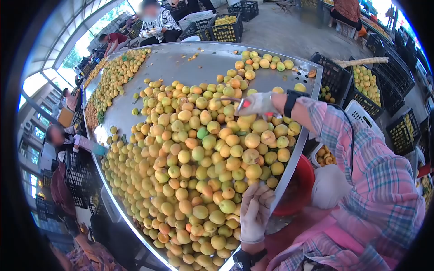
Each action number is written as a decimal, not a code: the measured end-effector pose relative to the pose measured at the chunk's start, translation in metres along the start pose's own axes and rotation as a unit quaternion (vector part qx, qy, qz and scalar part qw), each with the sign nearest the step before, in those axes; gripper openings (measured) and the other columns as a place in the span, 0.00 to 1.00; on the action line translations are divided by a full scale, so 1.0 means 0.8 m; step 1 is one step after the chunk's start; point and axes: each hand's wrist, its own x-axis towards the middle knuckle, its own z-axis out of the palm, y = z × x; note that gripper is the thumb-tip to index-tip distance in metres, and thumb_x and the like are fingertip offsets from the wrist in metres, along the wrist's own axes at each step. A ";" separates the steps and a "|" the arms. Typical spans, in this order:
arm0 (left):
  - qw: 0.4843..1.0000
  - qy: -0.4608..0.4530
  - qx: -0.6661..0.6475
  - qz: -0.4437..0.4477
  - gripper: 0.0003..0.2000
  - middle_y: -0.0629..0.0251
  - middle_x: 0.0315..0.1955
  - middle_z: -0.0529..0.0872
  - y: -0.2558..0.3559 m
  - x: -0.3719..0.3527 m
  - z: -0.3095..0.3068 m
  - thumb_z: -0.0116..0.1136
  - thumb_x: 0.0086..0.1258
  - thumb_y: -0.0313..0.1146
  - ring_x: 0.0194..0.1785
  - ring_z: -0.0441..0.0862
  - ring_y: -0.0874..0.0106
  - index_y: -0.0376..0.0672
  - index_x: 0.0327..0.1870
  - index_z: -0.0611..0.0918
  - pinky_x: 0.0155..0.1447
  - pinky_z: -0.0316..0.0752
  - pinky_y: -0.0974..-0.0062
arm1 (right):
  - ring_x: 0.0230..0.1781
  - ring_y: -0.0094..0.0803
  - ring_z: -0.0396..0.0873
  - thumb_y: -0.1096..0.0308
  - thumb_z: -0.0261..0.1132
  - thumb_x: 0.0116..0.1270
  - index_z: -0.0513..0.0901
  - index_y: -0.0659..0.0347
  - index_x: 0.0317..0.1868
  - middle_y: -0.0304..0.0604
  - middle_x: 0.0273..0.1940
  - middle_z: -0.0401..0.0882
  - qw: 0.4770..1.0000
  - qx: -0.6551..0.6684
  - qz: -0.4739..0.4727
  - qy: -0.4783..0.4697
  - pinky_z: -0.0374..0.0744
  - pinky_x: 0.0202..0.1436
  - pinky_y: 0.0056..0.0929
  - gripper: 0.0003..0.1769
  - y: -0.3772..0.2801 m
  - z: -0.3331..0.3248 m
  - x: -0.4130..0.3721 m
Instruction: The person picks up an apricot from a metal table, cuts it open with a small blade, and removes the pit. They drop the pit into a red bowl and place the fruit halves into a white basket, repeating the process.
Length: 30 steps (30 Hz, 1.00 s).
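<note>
Yellow-orange apricots [184,156], some greenish, lie in a large heap on a metal table [176,61]. My right hand [262,105], in a whitish glove, is over the heap's right side. It is closed around a tool [244,104] with red on its handle and a thin curved metal end that reaches over the fruit. My left hand [255,212], also gloved, is at the table's near edge beside the apricots. Its fingers are bent together, and whatever they may hold is hidden.
A red basin [296,187] stands below the table edge by my body. Black crates [332,77] are at the right, one with apricots [366,83]. Another pile of apricots [115,77] lies at the table's far left. Other people sit around it.
</note>
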 end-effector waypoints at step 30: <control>0.924 0.103 0.323 0.174 0.30 0.61 0.49 0.80 0.048 -0.149 0.018 0.64 0.62 0.24 0.51 0.79 0.75 0.33 0.66 0.67 0.56 0.77 0.77 | 0.15 0.18 0.69 0.55 0.57 0.74 0.66 0.59 0.69 0.31 0.22 0.72 0.906 0.371 -0.180 -0.091 0.67 0.17 0.18 0.28 -0.062 0.248 -0.273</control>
